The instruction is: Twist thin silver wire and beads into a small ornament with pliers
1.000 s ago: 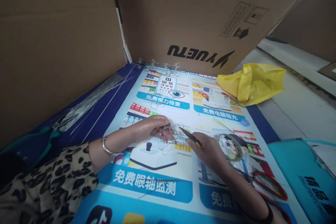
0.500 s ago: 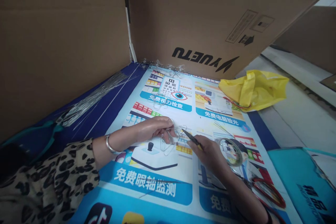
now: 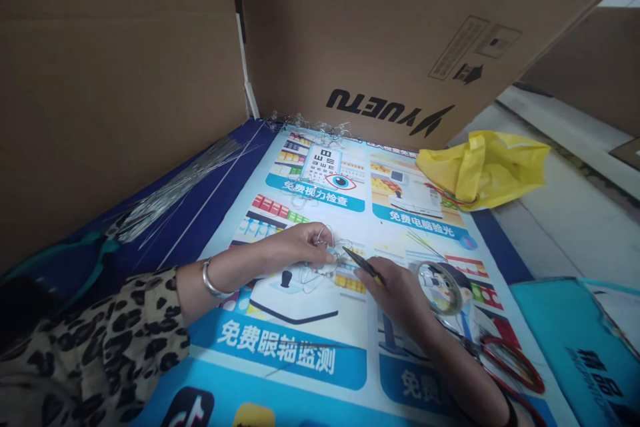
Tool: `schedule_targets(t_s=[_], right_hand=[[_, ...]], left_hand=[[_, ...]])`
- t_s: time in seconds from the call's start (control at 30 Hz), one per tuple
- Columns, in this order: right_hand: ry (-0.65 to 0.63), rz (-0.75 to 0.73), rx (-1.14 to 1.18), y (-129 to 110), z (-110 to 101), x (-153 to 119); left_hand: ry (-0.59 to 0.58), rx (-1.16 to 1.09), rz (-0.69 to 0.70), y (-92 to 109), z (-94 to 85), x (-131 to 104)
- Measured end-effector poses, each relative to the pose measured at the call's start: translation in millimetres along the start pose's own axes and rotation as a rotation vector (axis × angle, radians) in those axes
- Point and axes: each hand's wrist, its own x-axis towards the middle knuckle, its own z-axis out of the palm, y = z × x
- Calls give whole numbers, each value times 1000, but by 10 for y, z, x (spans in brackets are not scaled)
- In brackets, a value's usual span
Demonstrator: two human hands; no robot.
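Observation:
My left hand (image 3: 307, 245) pinches a piece of bent thin wire (image 3: 316, 275), whose loops stick out above and below the fingers. From the right, my right hand (image 3: 390, 283) grips dark-tipped pliers (image 3: 361, 261) with a yellow handle part. The plier tips point at the wire near my left fingertips; whether they touch it I cannot tell. Both hands are above the printed poster (image 3: 280, 363). A few dark straight wires (image 3: 305, 348) lie on the poster below my left hand.
Straight silvery wires (image 3: 165, 200) lie in a bundle at left. Bent wire pieces (image 3: 320, 130) sit along the cardboard (image 3: 360, 27) at the back. A yellow bag (image 3: 480, 173), a tape roll (image 3: 439, 288), red-handled scissors (image 3: 515, 363) and a turquoise bag (image 3: 565, 340) are at right.
My left hand has turned, and the wire has shifted with it, a loop now showing above the thumb. The pliers have moved slightly left.

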Motion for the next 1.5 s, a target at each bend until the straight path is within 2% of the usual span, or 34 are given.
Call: schedule_targets(t_s=[0.13,0.2,0.43,0.57,0.7,0.93,1.5], right_hand=[[7,-7,-37,-17,5,1],[7,-13,-46,-19,7,1],[9,-15,-18,-3,1,2],[2,-8,-20,3,-10,3],[6,0,-16,12,-6,7],[17,-16,-8,30,10,8],[-1,4,0,20,0,0]], left_hand=[[83,98,4,-67,0,33],[76,92,3,-58,-8,36],[-83,10,-44,102,-86,6],[-208,-13,-71,165,-215,-19],[-254,9,-79,187,-347,-28],[-235,9,-167,132,-432,-4],[-281,-9,-169,77,-494,7]])
